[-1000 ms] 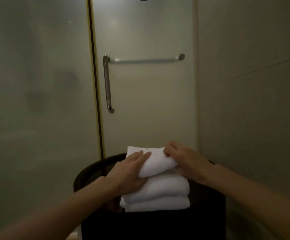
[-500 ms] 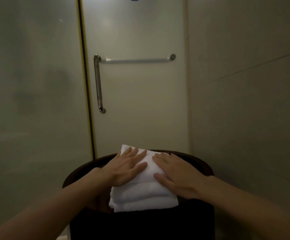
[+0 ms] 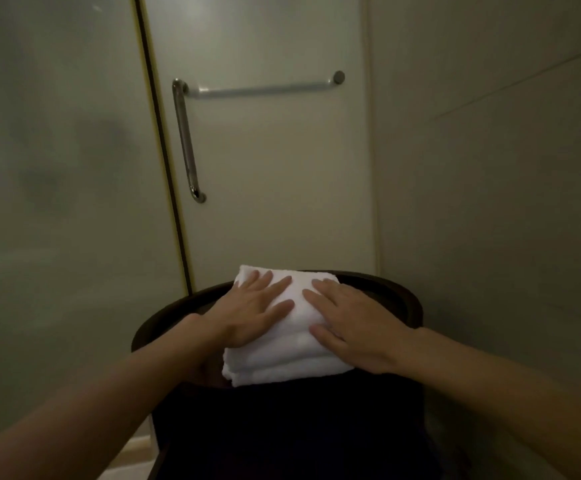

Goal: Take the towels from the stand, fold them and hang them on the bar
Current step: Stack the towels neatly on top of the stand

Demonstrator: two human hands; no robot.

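Note:
A stack of folded white towels [image 3: 282, 362] lies on a dark round stand [image 3: 403, 299] in front of me. My left hand [image 3: 251, 310] rests flat on the left half of the top towel, fingers straight and spread. My right hand [image 3: 348, 323] lies flat on the right half, fingers straight, thumb along the stack's near side. A horizontal metal bar [image 3: 261, 90] is mounted on the frosted glass door above and behind the stand, with nothing hanging on it.
A vertical metal door handle [image 3: 187, 143] joins the bar's left end. A frosted glass panel [image 3: 57, 168] fills the left side. A tiled wall [image 3: 490, 168] stands close on the right, right beside the stand.
A second ago my hands gripped the top towel's edges; now both lie flat on the stack. The view has shifted, so the door and stand sit further left in frame.

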